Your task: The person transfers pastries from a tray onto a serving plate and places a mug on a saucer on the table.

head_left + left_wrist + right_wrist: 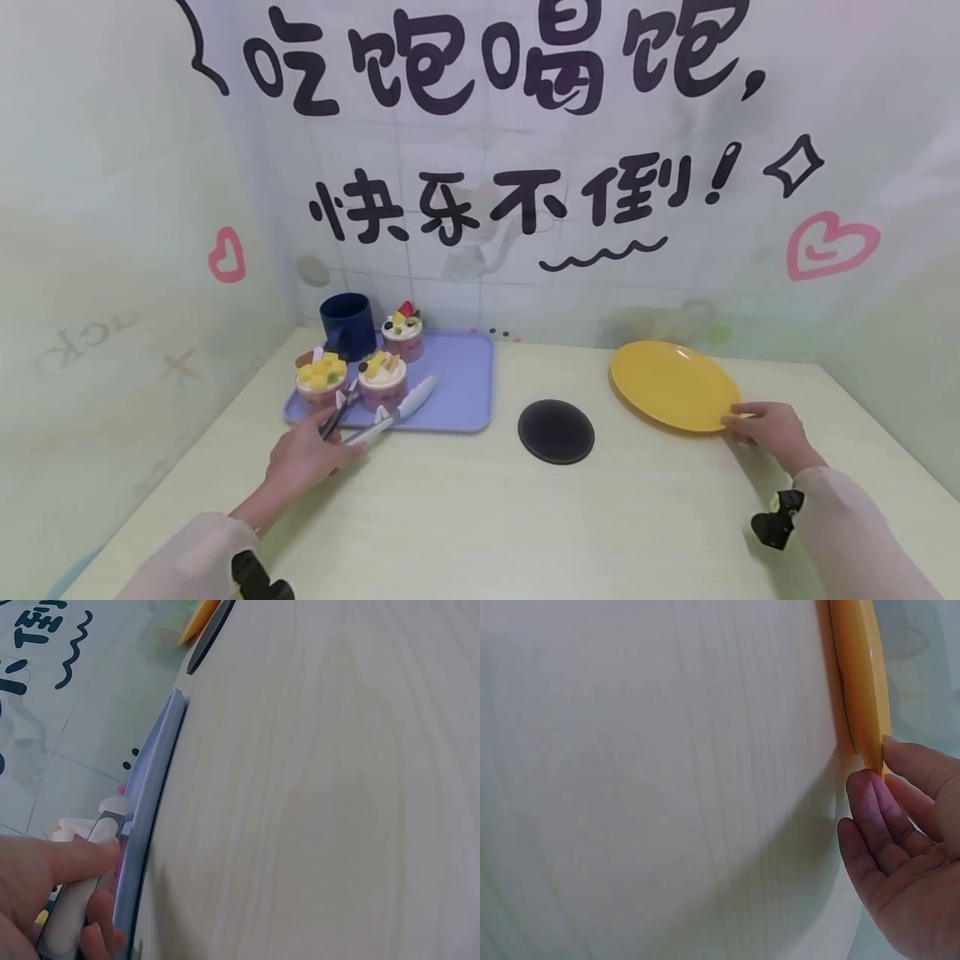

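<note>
My left hand (pixel 311 454) grips a pair of tongs (pixel 408 400) at the front left of the tray; their two arms stand spread around the front of a dessert cup (pixel 383 385). In the left wrist view the index finger lies along the pale tongs handle (pixel 71 915), other fingers curled beneath. Over at the right, my right hand (pixel 772 429) pinches the near right rim of a yellow plate (pixel 671 387). The right wrist view shows the thumb on top of the plate edge (pixel 866 690) and fingers under it.
On the blue-purple tray (pixel 461 383) also stand a dark blue mug (pixel 349 325) and two more fruit-topped dessert cups, one at the front left (pixel 322 379) and one behind (pixel 402 333). A round black coaster (pixel 556 431) lies between tray and plate. A printed curtain (pixel 525 292) backs the table.
</note>
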### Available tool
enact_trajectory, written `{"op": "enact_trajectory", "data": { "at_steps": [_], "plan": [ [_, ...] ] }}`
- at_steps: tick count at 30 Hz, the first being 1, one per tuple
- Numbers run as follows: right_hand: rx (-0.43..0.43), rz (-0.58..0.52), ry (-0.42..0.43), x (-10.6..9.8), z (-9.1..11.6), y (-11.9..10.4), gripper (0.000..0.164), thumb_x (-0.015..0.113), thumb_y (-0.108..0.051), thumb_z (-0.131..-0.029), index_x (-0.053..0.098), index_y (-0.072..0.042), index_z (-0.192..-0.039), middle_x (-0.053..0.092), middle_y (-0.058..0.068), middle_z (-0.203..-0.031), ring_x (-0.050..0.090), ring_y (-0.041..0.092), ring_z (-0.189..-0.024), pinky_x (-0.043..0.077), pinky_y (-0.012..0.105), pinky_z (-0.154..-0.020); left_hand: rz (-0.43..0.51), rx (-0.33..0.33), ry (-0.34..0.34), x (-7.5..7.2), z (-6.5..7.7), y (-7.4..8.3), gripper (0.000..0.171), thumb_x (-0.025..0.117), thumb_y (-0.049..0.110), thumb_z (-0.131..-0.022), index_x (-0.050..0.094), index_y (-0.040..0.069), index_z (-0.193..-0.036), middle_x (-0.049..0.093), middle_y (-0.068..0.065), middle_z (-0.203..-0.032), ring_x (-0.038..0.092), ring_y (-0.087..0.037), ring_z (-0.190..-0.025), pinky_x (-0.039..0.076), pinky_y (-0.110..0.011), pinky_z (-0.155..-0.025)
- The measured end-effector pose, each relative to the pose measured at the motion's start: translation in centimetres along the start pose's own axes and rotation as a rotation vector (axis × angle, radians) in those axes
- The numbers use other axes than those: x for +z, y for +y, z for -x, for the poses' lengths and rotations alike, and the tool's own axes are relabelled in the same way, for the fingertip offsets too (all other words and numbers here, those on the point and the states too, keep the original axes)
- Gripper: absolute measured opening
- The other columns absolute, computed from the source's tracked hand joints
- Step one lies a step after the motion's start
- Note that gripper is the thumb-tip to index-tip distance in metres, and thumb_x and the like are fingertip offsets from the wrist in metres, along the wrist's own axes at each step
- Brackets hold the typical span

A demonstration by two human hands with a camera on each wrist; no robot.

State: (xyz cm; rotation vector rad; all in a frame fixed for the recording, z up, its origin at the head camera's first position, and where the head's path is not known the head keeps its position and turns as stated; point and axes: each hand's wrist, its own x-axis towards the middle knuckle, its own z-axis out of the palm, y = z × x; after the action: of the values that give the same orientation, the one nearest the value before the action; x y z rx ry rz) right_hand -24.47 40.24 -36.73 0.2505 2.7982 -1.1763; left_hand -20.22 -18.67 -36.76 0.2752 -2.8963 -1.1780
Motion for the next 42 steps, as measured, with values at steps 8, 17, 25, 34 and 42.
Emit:
{"op": "enact_trajectory", "data": {
  "at_steps": [8,17,25,34,42],
  "plan": [
    [-0.005,0.012,0.009,0.07,-0.30,0.00,0.066,0.064,-0.032,-0.086,0.042,0.019,-0.122,0.067,0.010,-0.085,0.057,0.016,-0.075,0.044,0.029,-0.068,-0.003,-0.008,0.018,-0.20,-0.11,-0.44,0.084,0.076,0.032,-0.072,0.036,-0.007,-0.136,0.058,-0.007,-0.079,0.054,-0.016,-0.053,0.041,-0.029,-0.048],
    [-0.018,-0.007,0.018,0.19,-0.64,0.17,0.065,0.066,-0.031,-0.085,0.045,0.019,-0.121,0.067,0.009,-0.085,0.058,0.013,-0.074,0.044,0.024,-0.065,-0.015,0.022,0.037,-0.49,-0.07,-0.85,0.083,0.076,0.035,-0.071,0.039,-0.005,-0.135,0.059,-0.006,-0.076,0.053,-0.016,-0.052,0.039,-0.029,-0.048],
    [-0.013,-0.007,0.021,0.00,-0.64,0.29,0.065,0.066,-0.031,-0.085,0.045,0.019,-0.121,0.067,0.008,-0.084,0.057,0.014,-0.073,0.044,0.025,-0.064,-0.013,0.027,0.048,-0.57,-0.36,-0.79,0.081,0.076,0.033,-0.070,0.041,-0.002,-0.135,0.059,-0.004,-0.076,0.053,-0.015,-0.050,0.039,-0.028,-0.047],
    [-0.011,-0.008,0.023,-0.02,-0.77,0.64,0.064,0.064,-0.031,-0.086,0.045,0.018,-0.122,0.067,0.006,-0.082,0.054,0.014,-0.073,0.043,0.027,-0.064,-0.019,0.036,0.030,-0.40,-0.32,-0.51,0.080,0.078,0.034,-0.069,0.044,0.000,-0.134,0.060,-0.003,-0.078,0.052,-0.015,-0.049,0.039,-0.028,-0.046],
    [-0.001,-0.035,0.014,-0.04,-0.92,0.58,0.062,0.064,-0.028,-0.086,0.044,0.018,-0.123,0.067,0.007,-0.083,0.055,0.015,-0.072,0.045,0.026,-0.063,0.005,0.046,0.004,-0.32,-0.18,-0.06,0.080,0.079,0.033,-0.069,0.045,0.003,-0.134,0.060,-0.004,-0.077,0.050,-0.015,-0.046,0.039,-0.028,-0.044]
  ]
}}
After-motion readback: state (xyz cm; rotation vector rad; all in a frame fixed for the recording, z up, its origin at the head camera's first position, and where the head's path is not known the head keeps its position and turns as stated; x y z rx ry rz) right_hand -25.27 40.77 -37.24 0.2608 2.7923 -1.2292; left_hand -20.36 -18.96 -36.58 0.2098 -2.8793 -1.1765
